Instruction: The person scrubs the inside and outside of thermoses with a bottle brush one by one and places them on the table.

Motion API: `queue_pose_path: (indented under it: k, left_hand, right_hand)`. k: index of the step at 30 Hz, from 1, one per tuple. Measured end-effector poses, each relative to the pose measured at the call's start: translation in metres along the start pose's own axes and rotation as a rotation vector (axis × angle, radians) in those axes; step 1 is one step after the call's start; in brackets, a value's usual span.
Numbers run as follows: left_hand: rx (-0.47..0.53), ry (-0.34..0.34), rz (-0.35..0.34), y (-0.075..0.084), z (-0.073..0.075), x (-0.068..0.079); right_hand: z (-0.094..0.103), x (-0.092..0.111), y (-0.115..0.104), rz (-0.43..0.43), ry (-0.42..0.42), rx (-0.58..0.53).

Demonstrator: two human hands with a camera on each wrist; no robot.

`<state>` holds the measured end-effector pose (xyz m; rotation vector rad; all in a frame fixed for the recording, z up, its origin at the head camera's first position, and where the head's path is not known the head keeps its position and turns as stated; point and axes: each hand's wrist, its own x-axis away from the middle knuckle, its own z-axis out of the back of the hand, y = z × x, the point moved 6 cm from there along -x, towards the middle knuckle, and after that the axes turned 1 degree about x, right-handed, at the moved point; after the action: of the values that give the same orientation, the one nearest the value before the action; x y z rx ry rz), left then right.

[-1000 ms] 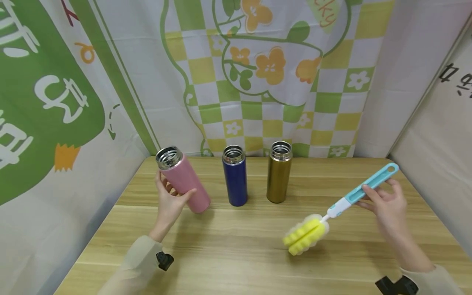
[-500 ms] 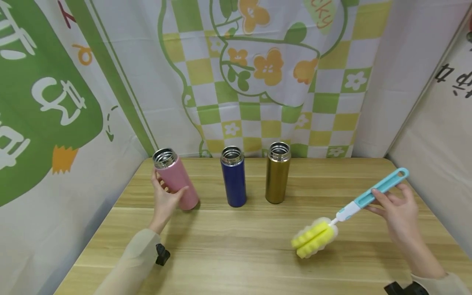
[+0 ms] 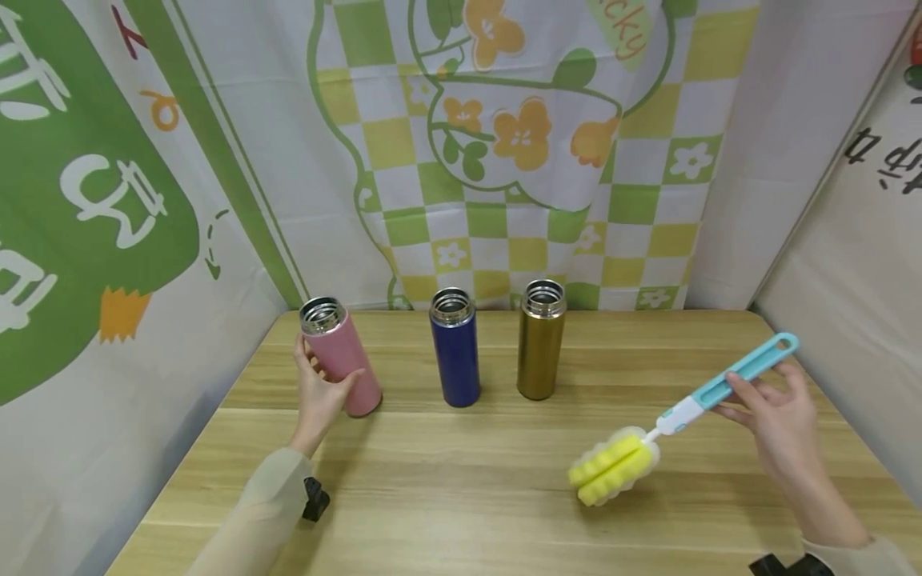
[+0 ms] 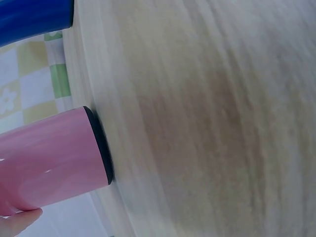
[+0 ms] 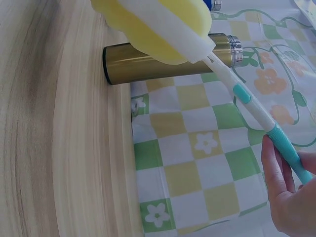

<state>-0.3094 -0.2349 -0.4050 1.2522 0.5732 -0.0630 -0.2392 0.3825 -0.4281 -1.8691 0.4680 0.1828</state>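
Observation:
In the head view my left hand [image 3: 320, 404] grips the pink bottle [image 3: 344, 360] around its side, thumb in front. The bottle has no lid, and its steel mouth faces up. Its dark base [image 4: 100, 145] is right at the tabletop in the left wrist view. My right hand [image 3: 781, 416] pinches the blue handle of a bottle brush [image 3: 742, 370] between thumb and fingers. The brush slants down to the left, its yellow sponge head [image 3: 614, 466] lowest, over the table. In the right wrist view the sponge head overlaps the gold bottle [image 5: 143, 64].
A blue bottle [image 3: 457, 356] and the gold bottle stand upright and lidless in the middle of the wooden table [image 3: 446, 496], toward its back edge. A patterned cloth [image 3: 504, 216] hangs behind the table, and printed sheets flank it on both sides.
The pink bottle has moved left and come more upright in my left hand. My right hand has shifted a little right and down with the bottle brush. The blue and gold bottles stay put.

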Motion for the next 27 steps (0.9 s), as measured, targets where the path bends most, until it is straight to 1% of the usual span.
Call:
queue_pose_path:
  k: [2, 4, 5, 6, 8, 9, 11, 12, 13, 16, 18, 20, 21, 22, 24, 25, 26, 27]
  left_hand:
    - [-0.001, -0.004, 0.002, -0.002, 0.000, 0.000]
    - [-0.012, -0.017, 0.007, -0.003, 0.000, 0.000]
    - [-0.018, -0.025, 0.007, -0.003, 0.000, 0.000]
    - [-0.023, -0.036, 0.008, -0.002, -0.001, 0.000]
    - [-0.029, -0.053, 0.011, -0.002, -0.002, 0.000]
    - [-0.032, -0.057, 0.013, -0.002, -0.002, 0.000]
    - [-0.031, -0.061, 0.020, -0.002, -0.002, 0.001]
    - [-0.034, -0.062, 0.024, -0.002, -0.001, 0.001]
    - [-0.039, -0.061, 0.027, -0.003, -0.001, 0.002]
    - [-0.057, -0.067, 0.029, -0.003, 0.000, 0.002]
    - [-0.063, -0.065, 0.021, -0.002, 0.000, 0.003]
    - [-0.056, -0.036, 0.017, 0.001, 0.001, 0.005]
    - [-0.050, -0.007, 0.011, 0.004, 0.002, 0.007]
    - [-0.052, 0.030, 0.004, 0.007, 0.003, 0.009]
    - [-0.061, 0.120, -0.008, 0.014, 0.006, 0.016]
    - [-0.064, 0.168, -0.026, 0.019, 0.007, 0.019]
    - [-0.069, 0.215, -0.064, 0.024, 0.008, 0.022]
    - [-0.079, 0.254, -0.123, 0.031, 0.008, 0.026]
  right_hand:
    - [-0.003, 0.001, -0.001, 0.016, -0.005, 0.007]
    - [-0.011, 0.003, -0.007, -0.002, 0.000, 0.016]
    - [-0.014, 0.004, -0.009, -0.003, 0.002, 0.001]
    - [-0.015, 0.004, -0.010, -0.019, 0.009, 0.007]
    - [-0.014, 0.004, -0.009, -0.013, 0.005, 0.007]
    - [-0.010, 0.003, -0.005, -0.008, 0.006, 0.000]
    - [-0.006, 0.001, -0.001, -0.031, -0.003, -0.029]
    - [0.001, -0.001, 0.005, -0.028, -0.009, -0.009]
    - [0.007, -0.003, 0.011, -0.016, -0.016, -0.031]
    - [0.021, -0.007, 0.023, -0.019, -0.008, -0.005]
    - [0.029, -0.010, 0.028, 0.013, -0.002, 0.012]
    - [0.024, -0.010, 0.022, 0.004, 0.005, -0.010]
    - [0.021, -0.010, 0.019, 0.012, 0.001, -0.010]
    - [0.012, -0.009, 0.011, 0.002, -0.006, -0.036]
    - [0.003, -0.008, 0.003, 0.029, -0.010, -0.054]
    - [-0.009, -0.005, -0.007, 0.016, 0.002, -0.051]
    - [-0.024, 0.000, -0.020, 0.007, 0.008, -0.050]
    - [-0.036, 0.003, -0.028, 0.006, 0.017, -0.054]
